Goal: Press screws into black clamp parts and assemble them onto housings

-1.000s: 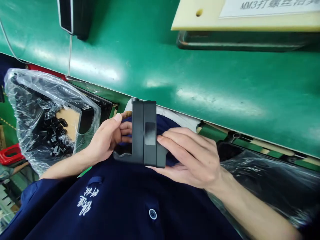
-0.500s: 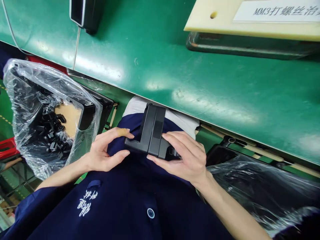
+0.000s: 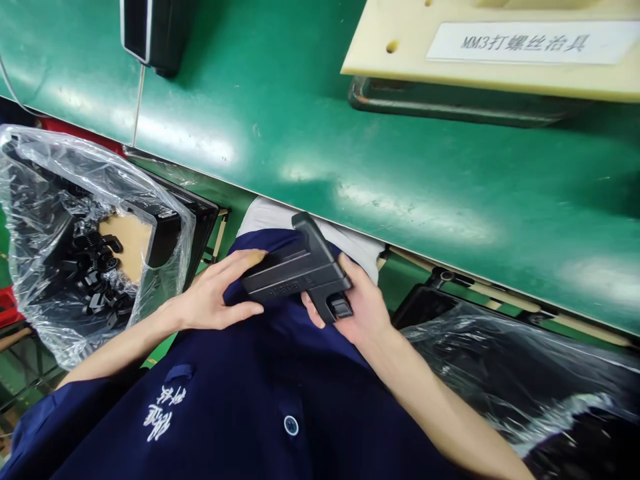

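A black plastic housing [image 3: 293, 273] with raised lettering on its side and an upright end plate is held tilted in front of my lap. My right hand [image 3: 367, 303] is closed round its right end, by a small square clip-like piece. My left hand [image 3: 215, 290] has the housing's left end between thumb and fingers, with the fingertips at its upper edge and the thumb along the lower one. The housing hides some of the right hand's fingers.
A plastic-lined bin [image 3: 95, 247] of small black parts stands at left. Another plastic-covered black container [image 3: 480, 360] is at right. On the green bench [image 3: 280, 127] are a black device [image 3: 157, 33] and a cream fixture [image 3: 400, 70] with a printed label.
The housing has turned in my right hand, now showing its lettered side. My left hand has moved up to its left end. The view has shifted slightly to the right.
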Tool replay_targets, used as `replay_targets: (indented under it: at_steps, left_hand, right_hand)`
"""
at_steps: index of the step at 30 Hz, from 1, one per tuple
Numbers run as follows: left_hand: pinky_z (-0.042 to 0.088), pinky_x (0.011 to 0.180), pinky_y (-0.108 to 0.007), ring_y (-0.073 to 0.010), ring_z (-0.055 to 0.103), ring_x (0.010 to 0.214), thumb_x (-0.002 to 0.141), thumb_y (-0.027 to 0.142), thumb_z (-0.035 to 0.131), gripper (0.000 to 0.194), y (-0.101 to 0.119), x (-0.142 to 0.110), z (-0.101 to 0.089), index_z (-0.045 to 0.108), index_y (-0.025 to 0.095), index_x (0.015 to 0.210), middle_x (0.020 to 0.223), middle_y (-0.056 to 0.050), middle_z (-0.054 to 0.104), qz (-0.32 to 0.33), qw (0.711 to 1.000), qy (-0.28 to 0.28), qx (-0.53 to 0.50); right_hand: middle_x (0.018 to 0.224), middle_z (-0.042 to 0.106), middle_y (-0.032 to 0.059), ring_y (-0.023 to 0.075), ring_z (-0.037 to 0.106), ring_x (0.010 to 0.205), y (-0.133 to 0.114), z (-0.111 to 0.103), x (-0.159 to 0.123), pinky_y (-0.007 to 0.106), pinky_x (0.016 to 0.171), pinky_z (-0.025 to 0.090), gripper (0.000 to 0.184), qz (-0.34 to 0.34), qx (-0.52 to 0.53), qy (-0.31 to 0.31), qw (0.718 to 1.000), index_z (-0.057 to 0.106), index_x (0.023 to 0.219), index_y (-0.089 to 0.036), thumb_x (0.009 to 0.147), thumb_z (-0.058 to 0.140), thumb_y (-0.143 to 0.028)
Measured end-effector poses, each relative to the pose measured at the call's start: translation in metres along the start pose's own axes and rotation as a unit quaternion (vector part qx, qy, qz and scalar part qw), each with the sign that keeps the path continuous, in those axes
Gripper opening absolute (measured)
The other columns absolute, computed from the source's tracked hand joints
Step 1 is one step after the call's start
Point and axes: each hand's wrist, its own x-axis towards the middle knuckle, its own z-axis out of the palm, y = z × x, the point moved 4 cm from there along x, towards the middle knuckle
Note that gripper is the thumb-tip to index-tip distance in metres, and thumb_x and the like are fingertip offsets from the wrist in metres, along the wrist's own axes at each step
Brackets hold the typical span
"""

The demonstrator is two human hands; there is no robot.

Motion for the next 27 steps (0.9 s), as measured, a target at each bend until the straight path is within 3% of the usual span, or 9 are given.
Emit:
replay_targets:
  at_steps: [4, 9, 14, 19, 22, 27]
  left_hand:
    - [0.05, 0.099, -0.041, -0.0283, 0.061, 0.116, 0.077, 0.038, 0.074, 0.064, -0.009, 0.0, 0.009, 0.052, 0.017, 0.133, 0.128, -0.016, 0.062, -0.152, 0.985, 0.01, -0.077]
    - [0.053, 0.092, -0.037, -0.0265, 0.065, 0.109, 0.071, 0.036, 0.08, 0.072, -0.014, -0.001, 0.014, 0.05, 0.012, 0.132, 0.119, -0.017, 0.067, -0.273, 0.938, 0.027, -0.213]
    - [0.049, 0.097, -0.039, -0.0265, 0.064, 0.109, 0.061, 0.031, 0.085, 0.077, -0.013, 0.001, 0.014, 0.053, 0.014, 0.128, 0.114, -0.014, 0.068, -0.32, 0.913, 0.052, -0.249]
    - [0.047, 0.098, -0.043, -0.028, 0.062, 0.11, 0.057, 0.032, 0.087, 0.084, -0.016, 0.0, 0.017, 0.051, 0.014, 0.13, 0.109, -0.013, 0.069, -0.353, 0.888, 0.042, -0.291]
    - [0.046, 0.099, -0.042, -0.0279, 0.061, 0.112, 0.057, 0.03, 0.087, 0.083, -0.015, 0.0, 0.015, 0.051, 0.013, 0.13, 0.112, -0.014, 0.068, -0.347, 0.896, 0.038, -0.276]
    - [0.049, 0.095, -0.038, -0.0252, 0.063, 0.106, 0.06, 0.027, 0.086, 0.08, -0.011, 0.001, 0.013, 0.051, 0.013, 0.13, 0.11, -0.013, 0.068, -0.33, 0.902, 0.021, -0.277]
  right_hand:
    - [0.053, 0.058, 0.0042, 0.0141, 0.048, 0.038, 0.013, 0.0, 0.006, 0.023, 0.03, 0.037, 0.055, 0.103, 0.137, 0.008, 0.985, 0.06, 0.075, -0.015, 0.083, 0.045, -0.067]
    - [0.055, 0.061, 0.0065, 0.0138, 0.052, 0.042, 0.021, -0.004, 0.003, 0.022, 0.035, 0.043, 0.06, 0.123, 0.154, 0.006, 0.98, 0.064, 0.074, -0.013, 0.085, 0.046, -0.069]
    - [0.069, 0.068, 0.0083, 0.0172, 0.063, 0.057, 0.017, -0.013, -0.004, 0.027, 0.053, 0.055, 0.06, 0.057, 0.077, 0.065, 0.993, 0.065, 0.083, -0.014, 0.078, 0.057, -0.073]
    - [0.074, 0.064, -0.0005, 0.0122, 0.058, 0.059, 0.004, -0.019, -0.008, 0.023, 0.054, 0.049, 0.054, -0.056, -0.011, 0.116, 0.992, 0.062, 0.094, -0.018, 0.063, 0.08, -0.059]
    - [0.074, 0.06, -0.0018, 0.0099, 0.053, 0.062, 0.003, -0.021, -0.007, 0.02, 0.054, 0.044, 0.048, -0.073, -0.034, 0.133, 0.988, 0.063, 0.088, -0.018, 0.065, 0.08, -0.056]
    - [0.077, 0.062, -0.001, 0.0112, 0.054, 0.065, 0.003, -0.019, -0.006, 0.021, 0.057, 0.043, 0.047, -0.099, -0.093, 0.115, 0.984, 0.067, 0.102, -0.019, 0.071, 0.076, -0.053]
